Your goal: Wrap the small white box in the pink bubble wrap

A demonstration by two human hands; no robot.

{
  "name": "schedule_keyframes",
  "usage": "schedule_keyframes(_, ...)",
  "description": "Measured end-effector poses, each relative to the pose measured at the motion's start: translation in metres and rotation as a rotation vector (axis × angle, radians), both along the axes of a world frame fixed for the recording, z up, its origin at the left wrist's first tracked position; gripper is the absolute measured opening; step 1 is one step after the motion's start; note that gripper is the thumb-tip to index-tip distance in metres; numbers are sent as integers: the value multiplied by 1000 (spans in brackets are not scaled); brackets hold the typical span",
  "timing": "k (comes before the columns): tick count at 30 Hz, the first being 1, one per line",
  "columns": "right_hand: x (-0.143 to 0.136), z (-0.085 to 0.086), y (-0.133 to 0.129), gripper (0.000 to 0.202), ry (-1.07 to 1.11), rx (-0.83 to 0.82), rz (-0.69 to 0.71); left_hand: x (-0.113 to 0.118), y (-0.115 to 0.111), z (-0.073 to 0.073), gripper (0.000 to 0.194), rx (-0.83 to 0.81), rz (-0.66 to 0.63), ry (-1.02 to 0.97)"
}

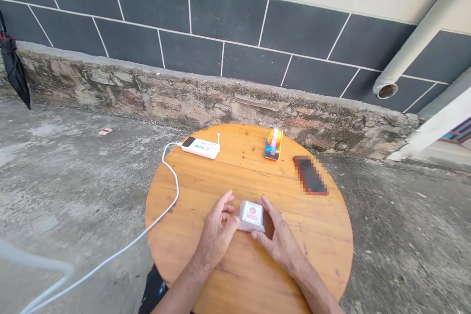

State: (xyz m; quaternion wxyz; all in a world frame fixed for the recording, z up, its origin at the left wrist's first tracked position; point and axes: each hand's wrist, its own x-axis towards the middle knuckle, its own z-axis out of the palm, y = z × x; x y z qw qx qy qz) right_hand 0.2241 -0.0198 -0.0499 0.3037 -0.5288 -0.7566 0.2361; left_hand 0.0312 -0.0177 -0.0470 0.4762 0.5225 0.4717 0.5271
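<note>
A small packet (pixel 252 215) in clear wrapping, with a white label and red print, lies on the round wooden table (pixel 206 181). On its left side is my left hand (pixel 218 228), fingers apart, the thumb at the packet's edge. My right hand (pixel 277 235) is at the packet's right side with its fingers spread, the thumb near the lower right corner and the index finger near the upper right. Neither hand is closed round the packet.
A white power bank (pixel 201 148) with a white cable (pixel 175 181) is at the table's back left. A yellow and blue tape dispenser (pixel 273 144) stands at the back, and a blurred phone (pixel 311 175) lies at the right. Behind is a tiled wall (pixel 228 14).
</note>
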Motion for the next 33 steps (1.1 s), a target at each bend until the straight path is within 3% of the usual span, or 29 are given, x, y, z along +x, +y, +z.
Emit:
schedule_keyframes(6,0,0,1,72,-38,-5,-8,3,1,0,61,-17,-152,-105)
schedule_keyframes(10,0,0,2,70,-86,37,22,4,0,3,59,-27,-178,-101)
schedule_keyframes(15,-1,3,2,73,-108,33,57,3,0,1,56,-25,-153,-163)
schedule_keyframes(22,1,2,-1,79,75,-17,34,-4,4,-4,41,-48,88,-46)
schedule_keyframes(26,0,1,-1,77,141,-40,37,-1,2,-4,42,-24,41,56)
schedule_keyframes(33,1,-1,2,73,75,-12,56,4,2,-1,45,49,-33,159)
